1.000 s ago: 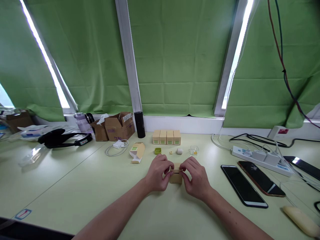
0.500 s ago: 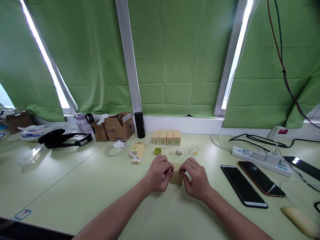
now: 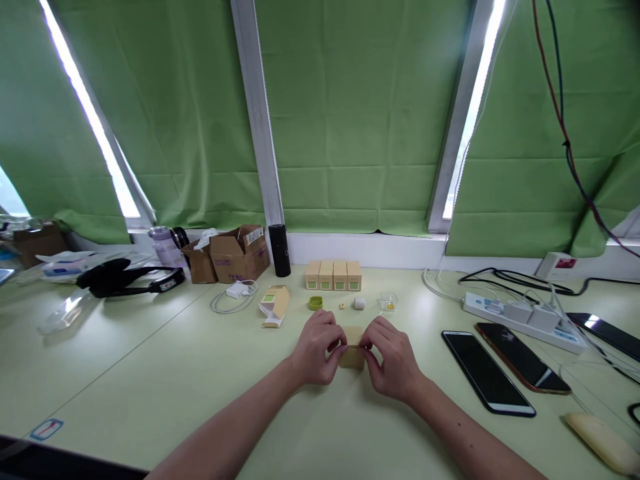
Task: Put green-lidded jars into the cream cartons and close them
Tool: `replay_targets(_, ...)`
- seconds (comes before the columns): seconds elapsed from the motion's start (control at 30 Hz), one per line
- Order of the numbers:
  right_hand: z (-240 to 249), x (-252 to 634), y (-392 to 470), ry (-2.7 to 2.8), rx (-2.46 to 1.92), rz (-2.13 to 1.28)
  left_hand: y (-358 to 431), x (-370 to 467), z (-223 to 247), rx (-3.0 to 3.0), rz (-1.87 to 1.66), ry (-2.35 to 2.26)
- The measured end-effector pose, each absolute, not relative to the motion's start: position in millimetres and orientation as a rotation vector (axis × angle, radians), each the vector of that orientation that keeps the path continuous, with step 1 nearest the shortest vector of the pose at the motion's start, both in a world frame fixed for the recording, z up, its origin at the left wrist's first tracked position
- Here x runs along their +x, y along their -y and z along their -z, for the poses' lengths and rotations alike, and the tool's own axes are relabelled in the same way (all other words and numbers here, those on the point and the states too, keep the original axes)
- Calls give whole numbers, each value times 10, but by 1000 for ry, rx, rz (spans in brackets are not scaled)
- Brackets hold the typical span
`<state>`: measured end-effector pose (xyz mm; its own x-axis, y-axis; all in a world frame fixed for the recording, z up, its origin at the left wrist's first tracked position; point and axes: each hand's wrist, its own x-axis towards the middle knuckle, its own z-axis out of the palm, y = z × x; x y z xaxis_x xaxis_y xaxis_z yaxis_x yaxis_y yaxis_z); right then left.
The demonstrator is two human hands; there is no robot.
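Note:
A small tan cardboard box (image 3: 353, 358) rests on the table between my hands. My left hand (image 3: 319, 348) pinches its left edge with thumb and fingers, and my right hand (image 3: 391, 357) pinches the right edge in the same way. Just beyond them lie a green square container (image 3: 315, 303), a tiny yellowish piece (image 3: 342, 306), a white cylindrical piece (image 3: 359, 303) and a clear plastic piece (image 3: 388, 302). Several tan boxes (image 3: 333, 275) stand in a row behind these. An opened carton (image 3: 275, 306) with a green label lies to the left.
A black cylinder (image 3: 279, 250) and brown cardboard boxes (image 3: 239, 255) stand at the back. A white cable (image 3: 235, 297) lies before them. At the right are phones (image 3: 487, 372), a power strip (image 3: 523, 321) and a beige mouse-shaped object (image 3: 601, 443).

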<state>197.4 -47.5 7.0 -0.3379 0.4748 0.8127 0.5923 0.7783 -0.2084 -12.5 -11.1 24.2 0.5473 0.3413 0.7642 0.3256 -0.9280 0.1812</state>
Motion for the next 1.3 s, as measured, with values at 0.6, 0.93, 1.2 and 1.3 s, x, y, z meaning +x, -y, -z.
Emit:
replay_targets(0.6, -77, 1974, 474, 2008, -790, 141, 124, -111, -242, 2740, -1332, -605)
replay_targets(0.93, -94, 1980, 470, 2026, -784, 151, 102, -111, -217, 2733, -1352, -578)
replay_targets(1.2, -112, 2053, 458, 2123, -826, 154, 68, -113, -171, 2661, -1346, -916)
replay_targets(1.3, -111, 2094, 443, 2139, -859, 157, 11, -116, -119, 2630, -1303, -1127)
